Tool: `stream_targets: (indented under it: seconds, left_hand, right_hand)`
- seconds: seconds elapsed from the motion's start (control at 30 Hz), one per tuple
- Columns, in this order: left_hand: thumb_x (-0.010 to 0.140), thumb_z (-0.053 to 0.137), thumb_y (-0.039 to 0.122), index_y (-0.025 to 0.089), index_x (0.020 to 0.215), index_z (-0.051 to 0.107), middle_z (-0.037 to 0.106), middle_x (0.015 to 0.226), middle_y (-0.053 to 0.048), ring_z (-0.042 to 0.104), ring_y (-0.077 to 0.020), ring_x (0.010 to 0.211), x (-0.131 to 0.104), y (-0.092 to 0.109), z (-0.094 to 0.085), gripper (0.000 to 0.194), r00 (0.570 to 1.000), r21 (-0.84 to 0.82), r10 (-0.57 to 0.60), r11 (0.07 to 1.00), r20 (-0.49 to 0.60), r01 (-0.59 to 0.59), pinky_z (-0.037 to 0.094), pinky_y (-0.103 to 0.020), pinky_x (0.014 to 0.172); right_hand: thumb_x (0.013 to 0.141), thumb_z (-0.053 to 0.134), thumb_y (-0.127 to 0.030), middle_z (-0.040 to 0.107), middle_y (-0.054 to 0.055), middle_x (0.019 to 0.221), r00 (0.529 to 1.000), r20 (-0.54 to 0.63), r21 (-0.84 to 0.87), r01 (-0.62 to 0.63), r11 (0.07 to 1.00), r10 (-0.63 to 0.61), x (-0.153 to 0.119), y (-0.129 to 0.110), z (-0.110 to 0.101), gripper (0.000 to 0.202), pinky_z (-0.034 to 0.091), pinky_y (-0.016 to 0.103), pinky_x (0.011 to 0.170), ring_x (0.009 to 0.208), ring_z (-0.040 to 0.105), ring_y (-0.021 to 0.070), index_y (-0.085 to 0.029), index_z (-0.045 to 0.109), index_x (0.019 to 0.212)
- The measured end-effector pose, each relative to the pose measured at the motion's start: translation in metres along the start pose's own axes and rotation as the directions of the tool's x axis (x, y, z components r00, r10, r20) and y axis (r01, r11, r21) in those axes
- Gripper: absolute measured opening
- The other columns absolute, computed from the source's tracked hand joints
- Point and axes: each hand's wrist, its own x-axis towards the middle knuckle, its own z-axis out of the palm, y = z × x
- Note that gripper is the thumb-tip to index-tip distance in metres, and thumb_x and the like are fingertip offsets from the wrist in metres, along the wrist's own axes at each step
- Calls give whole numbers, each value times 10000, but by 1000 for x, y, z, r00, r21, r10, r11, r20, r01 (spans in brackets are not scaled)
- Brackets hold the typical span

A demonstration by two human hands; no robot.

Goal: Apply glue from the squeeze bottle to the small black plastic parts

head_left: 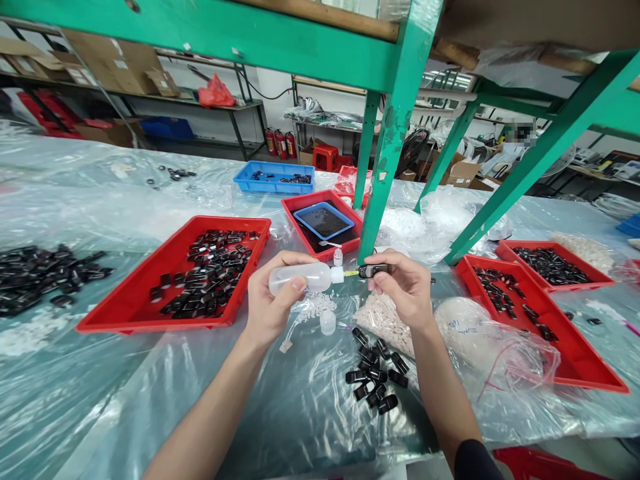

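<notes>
Two hands are meeting above the surface, just in front of the green post. The left hand is wrapping its grip around a squeeze bottle, fingers closed on the soft body. The right hand is pinching a small black part between thumb and fingertips, closed on it.

Judging by this, the dosing step is in hand: the bottle's yellow tip is lying at the part's open end. The next move seems to call for a gentle squeeze while both hands are keeping still, so the tip is not slipping off the opening.

Both bottle and part are lying roughly level, long axes left to right and nearly in line. The bottle is pointing right; the part's open end is facing left towards it.

Below the hands a loose heap of black parts is lying on the plastic sheet, with a red tray to the left.
</notes>
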Motion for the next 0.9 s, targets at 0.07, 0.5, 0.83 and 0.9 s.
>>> stream_targets:
  seconds: [0.07, 0.5, 0.83, 0.9]
  left_hand:
    - [836, 764, 513, 191, 963, 790, 726, 767, -40, 530, -103, 504, 0, 0, -1, 347, 1000, 3, 17, 1000, 7, -17, 374, -213, 430]
    - [823, 777, 506, 186, 933, 794, 740, 777, -49, 572, -118, 536, 2, 3, -1, 339, 999, 15, 41, 999, 15, -42, 400, -212, 449]
    - [840, 748, 520, 203, 956, 784, 712, 765, -32, 531, -115, 533, -1, 0, 1, 340, 996, 43, 82, 996, -28, -80, 399, -228, 468]
    - [846, 744, 517, 201, 965, 783, 721, 795, -42, 564, -130, 576, -2, 1, 1, 339, 994, 67, 103, 993, -40, -100, 420, -237, 496]
  right_hand:
    - [983, 717, -235, 692, 17, 897, 1000, 1, 3, 12, 1000, -12, 1, 0, 1, 195, 495, 239, 568, 637, 601, 96, -279, 802, 1153]
    - [966, 733, -249, 703, 29, 900, 1000, 12, 8, 23, 1000, -24, 2, -2, 1, 181, 529, 227, 578, 667, 591, 107, -270, 814, 1126]
    - [969, 716, -241, 734, 39, 1024, 1000, 18, -62, 14, 998, -13, 1, 0, 0, 255, 538, 243, 543, 647, 618, 104, -306, 792, 1204]
    - [971, 711, -234, 736, 28, 989, 1000, 8, -94, 12, 995, -11, 2, -1, 0, 253, 514, 239, 530, 623, 605, 97, -307, 790, 1200]
